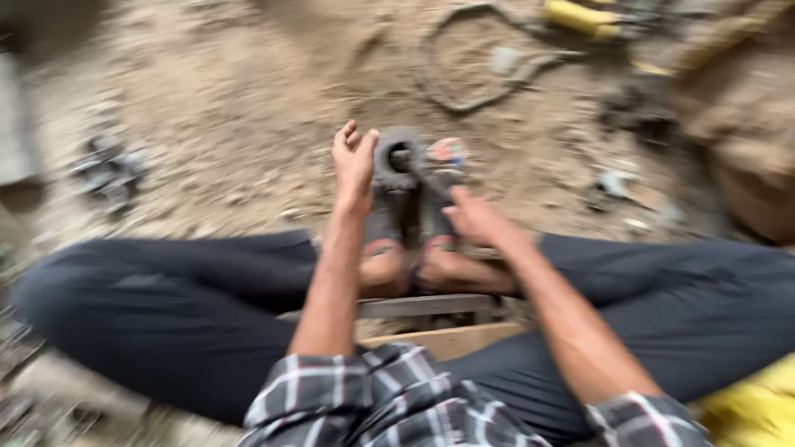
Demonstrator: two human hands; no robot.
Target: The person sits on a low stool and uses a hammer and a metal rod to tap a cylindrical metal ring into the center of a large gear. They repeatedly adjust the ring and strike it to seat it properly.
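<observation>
Frame heavily motion-blurred; detail soft throughout. Far left on the dirt floor (232,108), a small cluster of dark metal parts (108,170), well apart from the hands. The person sits low with knees spread wide in dark trousers (182,306), checked sleeves at the bottom edge, feet in sandals (410,223) meeting at centre. Left hand (354,165) reaches forward, fingers spread and apart, palm set against the left side of a dark ring-shaped metal part (397,157) standing on the ground just beyond the toes; touching or just beside it, not wrapped around it. Right hand (472,217) sits nearer the body, to the right of the ring, its grip together around a dark tool handle (426,178) whose far end runs up into the ring's opening. Between the legs, a grey bar above a wooden board (447,338). Beyond the ring, a loop of dark hose or cable (464,91) on the dirt. Upper right, a yellow cylindrical object (580,16), blurred. Bottom right corner, a bright yellow shape (754,406), kind not readable.
</observation>
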